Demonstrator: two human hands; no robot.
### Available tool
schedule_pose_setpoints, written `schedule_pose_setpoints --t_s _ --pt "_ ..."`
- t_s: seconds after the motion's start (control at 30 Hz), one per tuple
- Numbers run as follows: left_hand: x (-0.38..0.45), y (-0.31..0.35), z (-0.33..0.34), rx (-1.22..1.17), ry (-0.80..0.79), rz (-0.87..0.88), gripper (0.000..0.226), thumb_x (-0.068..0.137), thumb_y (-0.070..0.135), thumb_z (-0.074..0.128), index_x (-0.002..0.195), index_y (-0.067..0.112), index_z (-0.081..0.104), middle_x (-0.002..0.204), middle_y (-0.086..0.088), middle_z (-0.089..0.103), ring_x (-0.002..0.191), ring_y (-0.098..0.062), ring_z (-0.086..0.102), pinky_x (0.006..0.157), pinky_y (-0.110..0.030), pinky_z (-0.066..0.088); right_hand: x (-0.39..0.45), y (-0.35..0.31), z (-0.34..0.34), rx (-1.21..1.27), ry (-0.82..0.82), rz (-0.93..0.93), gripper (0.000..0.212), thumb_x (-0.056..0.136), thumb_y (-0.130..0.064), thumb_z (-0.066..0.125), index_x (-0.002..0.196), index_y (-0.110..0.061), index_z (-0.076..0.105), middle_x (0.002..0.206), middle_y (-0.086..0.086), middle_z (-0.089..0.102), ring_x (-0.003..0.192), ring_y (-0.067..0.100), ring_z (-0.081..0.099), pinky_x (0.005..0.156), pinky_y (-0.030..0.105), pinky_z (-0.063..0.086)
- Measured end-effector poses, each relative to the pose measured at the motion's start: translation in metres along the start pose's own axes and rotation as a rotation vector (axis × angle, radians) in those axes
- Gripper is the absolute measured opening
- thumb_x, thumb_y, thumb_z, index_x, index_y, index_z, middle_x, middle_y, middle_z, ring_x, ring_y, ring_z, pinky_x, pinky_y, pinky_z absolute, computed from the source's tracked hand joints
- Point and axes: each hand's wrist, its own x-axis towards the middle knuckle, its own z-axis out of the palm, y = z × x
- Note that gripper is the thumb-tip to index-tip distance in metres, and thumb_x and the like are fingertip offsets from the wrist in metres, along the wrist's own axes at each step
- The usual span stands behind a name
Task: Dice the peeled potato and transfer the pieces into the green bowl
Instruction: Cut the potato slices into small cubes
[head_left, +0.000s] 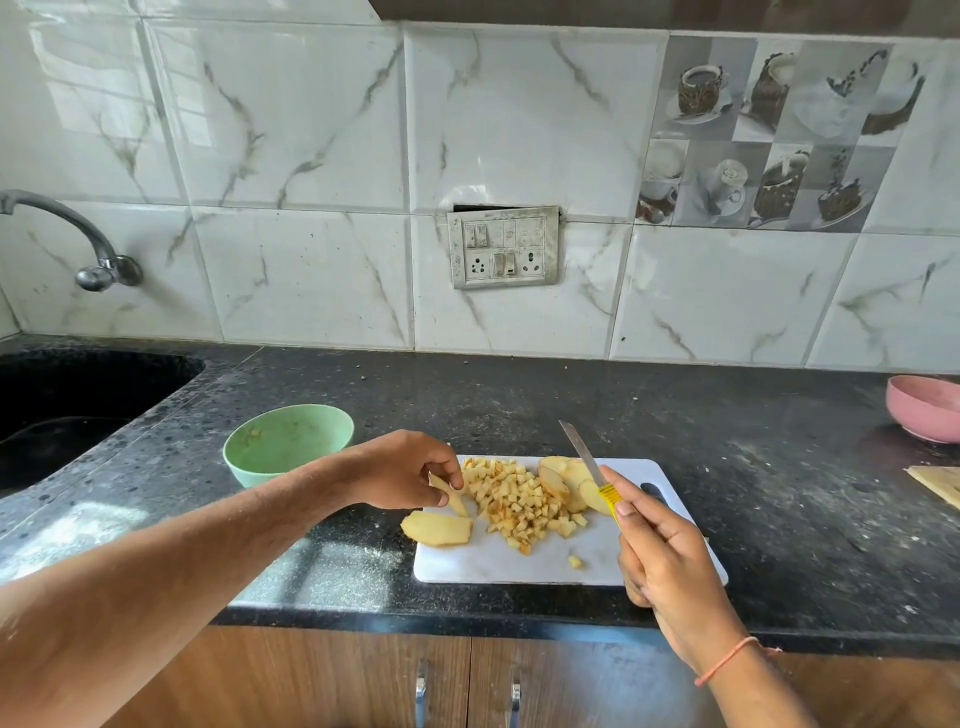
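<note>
A white cutting board (519, 564) lies on the black counter. A heap of diced potato (519, 501) covers its middle. Several uncut potato slices (563, 480) lie at the board's far right side, and one thick potato piece (436, 529) sits at its left edge. My left hand (410, 470) pinches a thin potato slice (451, 496) just above the board's left end. My right hand (660, 551) grips a knife (584, 454) by its yellow handle, blade pointing up and away over the slices. The green bowl (283, 444) stands left of the board, nearly empty.
A black sink (67, 400) with a tap (78, 239) lies at the far left. A pink bowl (924, 415) stands at the counter's right edge, with a wooden board corner (937, 483) below it. The counter's front edge runs just below the cutting board.
</note>
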Motion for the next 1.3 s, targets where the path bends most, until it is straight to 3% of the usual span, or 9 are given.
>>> schedule_pose_setpoints --t_s 0.13,0.27,0.43,0.63,0.9,1.1,1.3 --pt "-0.005 0.000 0.002 -0.007 -0.031 0.035 0.029 0.093 0.031 0.080 0.118 0.045 0.076 0.103 0.031 0.072 0.089 0.014 0.064 0.079 -0.012 0.050 0.000 0.000 0.000 0.001 -0.001 0.002 0.040 0.107 -0.019 0.051 0.138 -0.040 0.065 0.061 0.008 0.018 0.057 0.026 0.011 0.050 0.033 0.013" --pt "-0.013 -0.002 0.003 -0.052 -0.051 0.044 0.020 0.094 0.045 0.077 0.112 0.051 0.076 0.104 0.027 0.074 0.093 0.007 0.069 0.083 -0.019 0.053 -0.001 0.000 0.000 0.011 0.004 0.001 0.039 0.107 -0.018 0.051 0.137 -0.039 0.065 0.062 0.008 0.017 0.056 0.024 0.011 0.050 0.033 0.012" --pt "-0.023 -0.015 0.012 -0.007 -0.077 0.060 0.058 0.066 0.072 0.087 0.119 0.059 0.066 0.111 0.023 0.065 0.095 0.003 0.066 0.086 -0.026 0.059 0.000 0.000 0.000 0.012 0.002 -0.005 0.039 0.107 -0.018 0.051 0.138 -0.038 0.065 0.061 0.007 0.018 0.055 0.023 0.011 0.050 0.032 0.012" --pt "-0.029 -0.021 0.017 -0.054 0.004 0.052 0.056 0.070 0.065 0.089 0.119 0.049 0.070 0.107 0.026 0.065 0.094 0.009 0.063 0.081 -0.014 0.055 0.000 0.000 0.001 0.003 0.005 -0.007 0.039 0.107 -0.019 0.051 0.138 -0.038 0.065 0.061 0.008 0.017 0.055 0.023 0.010 0.049 0.031 0.012" --pt "-0.029 -0.018 0.030 -0.083 0.084 0.022 0.053 0.067 0.064 0.089 0.115 0.049 0.075 0.105 0.026 0.066 0.091 0.007 0.065 0.080 -0.018 0.057 0.000 0.000 0.003 -0.006 0.013 -0.009 0.039 0.107 -0.019 0.051 0.136 -0.039 0.066 0.061 0.007 0.017 0.056 0.022 0.010 0.049 0.029 0.012" --pt "-0.034 -0.016 0.053 -0.189 0.240 -0.016 0.053 0.066 0.065 0.088 0.113 0.045 0.077 0.103 0.024 0.067 0.092 0.004 0.064 0.077 -0.017 0.054 -0.001 0.000 0.003 -0.053 0.014 -0.027 0.039 0.108 -0.018 0.051 0.139 -0.037 0.064 0.059 0.005 0.020 0.052 0.018 0.015 0.045 0.024 0.018" --pt "-0.044 -0.023 0.073 -0.191 0.355 0.078 0.053 0.074 0.068 0.081 0.121 0.044 0.074 0.110 0.022 0.062 0.103 -0.001 0.060 0.086 -0.021 0.053 -0.002 -0.001 0.008 -0.191 -0.013 -0.036 0.040 0.109 -0.018 0.050 0.139 -0.042 0.063 0.060 0.005 0.021 0.051 0.014 0.020 0.042 0.021 0.027"
